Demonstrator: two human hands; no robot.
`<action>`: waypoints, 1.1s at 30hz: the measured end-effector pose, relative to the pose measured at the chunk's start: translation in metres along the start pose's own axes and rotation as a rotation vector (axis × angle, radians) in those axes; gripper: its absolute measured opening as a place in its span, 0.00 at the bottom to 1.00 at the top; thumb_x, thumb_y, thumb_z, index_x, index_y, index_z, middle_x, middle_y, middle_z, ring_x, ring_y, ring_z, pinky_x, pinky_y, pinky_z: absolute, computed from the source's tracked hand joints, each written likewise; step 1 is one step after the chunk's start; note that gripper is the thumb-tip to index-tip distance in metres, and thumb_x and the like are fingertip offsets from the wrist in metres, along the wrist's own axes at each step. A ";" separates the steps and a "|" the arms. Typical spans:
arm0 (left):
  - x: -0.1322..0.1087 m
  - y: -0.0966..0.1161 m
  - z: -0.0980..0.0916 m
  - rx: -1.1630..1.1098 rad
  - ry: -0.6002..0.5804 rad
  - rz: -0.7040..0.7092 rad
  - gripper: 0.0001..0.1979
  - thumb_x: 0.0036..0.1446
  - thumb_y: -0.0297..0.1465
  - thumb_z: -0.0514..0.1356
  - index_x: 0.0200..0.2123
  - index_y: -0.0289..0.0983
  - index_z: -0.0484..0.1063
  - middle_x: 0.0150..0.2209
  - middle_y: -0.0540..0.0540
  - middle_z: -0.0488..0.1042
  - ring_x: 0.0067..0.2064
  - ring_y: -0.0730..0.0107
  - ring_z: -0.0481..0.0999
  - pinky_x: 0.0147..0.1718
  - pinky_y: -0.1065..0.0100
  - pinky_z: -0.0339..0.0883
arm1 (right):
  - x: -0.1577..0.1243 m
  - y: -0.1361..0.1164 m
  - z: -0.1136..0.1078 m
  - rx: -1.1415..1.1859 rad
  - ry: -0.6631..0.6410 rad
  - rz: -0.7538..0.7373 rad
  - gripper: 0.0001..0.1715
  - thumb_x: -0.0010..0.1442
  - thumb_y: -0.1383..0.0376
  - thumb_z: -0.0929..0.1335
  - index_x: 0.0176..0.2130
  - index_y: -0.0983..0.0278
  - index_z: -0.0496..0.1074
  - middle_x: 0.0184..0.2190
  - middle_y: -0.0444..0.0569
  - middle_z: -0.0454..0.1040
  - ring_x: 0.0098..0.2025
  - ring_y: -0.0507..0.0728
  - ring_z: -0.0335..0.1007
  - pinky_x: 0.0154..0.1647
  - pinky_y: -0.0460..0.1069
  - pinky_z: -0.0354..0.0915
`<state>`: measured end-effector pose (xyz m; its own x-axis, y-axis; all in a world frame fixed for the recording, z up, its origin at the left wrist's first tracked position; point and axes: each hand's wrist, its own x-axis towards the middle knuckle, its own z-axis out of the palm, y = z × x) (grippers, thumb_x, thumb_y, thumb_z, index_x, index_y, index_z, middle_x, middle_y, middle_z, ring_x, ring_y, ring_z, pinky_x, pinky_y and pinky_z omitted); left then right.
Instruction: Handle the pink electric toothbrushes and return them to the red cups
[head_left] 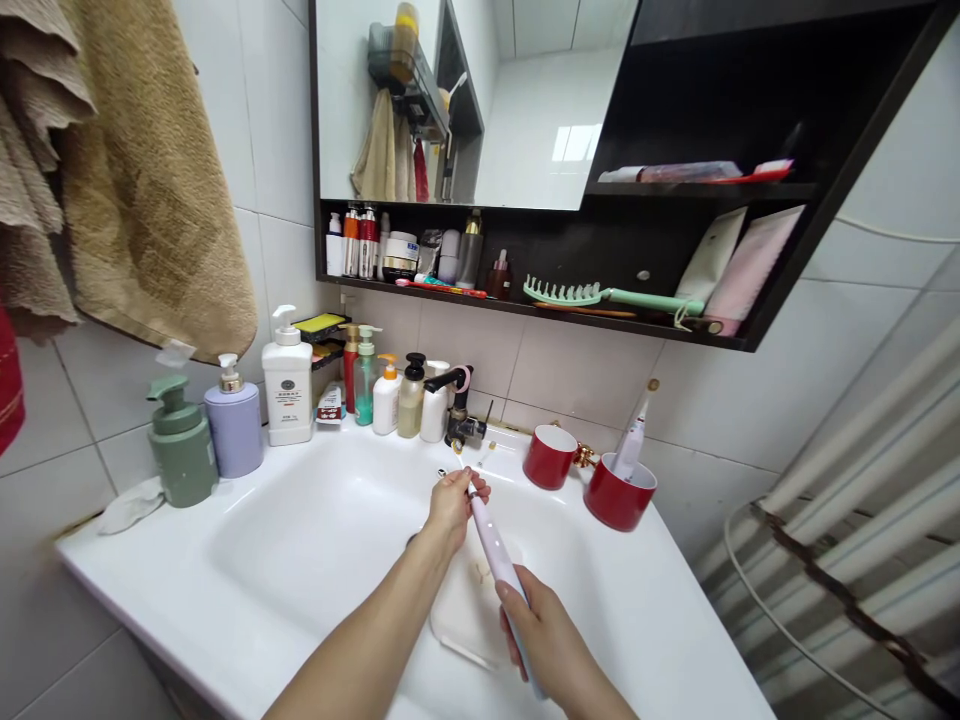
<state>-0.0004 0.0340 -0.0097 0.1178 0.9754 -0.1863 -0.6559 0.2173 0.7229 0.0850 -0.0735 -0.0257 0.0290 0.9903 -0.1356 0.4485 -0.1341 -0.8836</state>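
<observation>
Pale pink toothbrush (495, 558) slants over the sink (150, 565) at six o'clock on my screen. The left hand (452, 508) pinches its top, fingers pressed together; the right hand (534, 632) curls round it.

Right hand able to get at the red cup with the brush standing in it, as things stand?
Probably yes. The right hand is close to the red cup, with only the white sink between them and nothing standing in the way. But it is wrapped around the electric toothbrush, so it would likely need to let go first.
</observation>
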 end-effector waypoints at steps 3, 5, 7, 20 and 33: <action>0.001 -0.002 0.000 0.004 0.021 -0.001 0.06 0.46 0.26 0.51 0.20 0.32 0.61 0.16 0.50 0.65 0.19 0.78 0.67 0.22 0.75 0.60 | -0.001 -0.003 -0.002 0.012 -0.026 0.022 0.13 0.50 0.59 0.53 0.33 0.64 0.57 0.18 0.39 0.57 0.13 0.45 0.53 0.11 0.41 0.50; 0.004 0.000 -0.002 -0.005 0.038 0.003 0.06 0.47 0.26 0.50 0.20 0.32 0.61 0.16 0.50 0.64 0.18 0.78 0.67 0.21 0.75 0.60 | -0.003 -0.003 -0.004 0.010 -0.036 0.030 0.12 0.50 0.60 0.53 0.31 0.64 0.57 0.18 0.39 0.57 0.13 0.44 0.53 0.10 0.40 0.50; 0.008 0.005 -0.006 -0.046 0.081 0.044 0.07 0.48 0.25 0.49 0.20 0.32 0.59 0.15 0.51 0.63 0.18 0.80 0.66 0.21 0.76 0.60 | -0.006 -0.001 -0.005 0.010 -0.084 0.063 0.11 0.50 0.59 0.53 0.29 0.64 0.57 0.18 0.39 0.57 0.13 0.44 0.53 0.09 0.40 0.49; 0.010 -0.009 -0.015 0.544 -0.012 -0.113 0.07 0.45 0.30 0.51 0.24 0.31 0.65 0.21 0.51 0.62 0.19 0.84 0.62 0.19 0.78 0.58 | -0.008 0.003 -0.021 0.042 0.137 -0.037 0.19 0.50 0.57 0.55 0.39 0.65 0.58 0.18 0.40 0.59 0.15 0.46 0.55 0.13 0.42 0.53; 0.089 -0.031 0.035 1.173 0.083 0.243 0.07 0.34 0.25 0.59 0.17 0.36 0.62 0.25 0.47 0.68 0.36 0.66 0.66 0.34 0.69 0.55 | -0.016 -0.009 -0.029 0.042 0.156 -0.126 0.22 0.50 0.56 0.55 0.41 0.65 0.57 0.18 0.41 0.59 0.16 0.48 0.55 0.16 0.43 0.55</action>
<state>0.0564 0.1150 -0.0254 0.0080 0.9996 0.0279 0.4294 -0.0286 0.9027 0.1064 -0.0874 -0.0028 0.1149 0.9923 0.0452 0.4194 -0.0072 -0.9078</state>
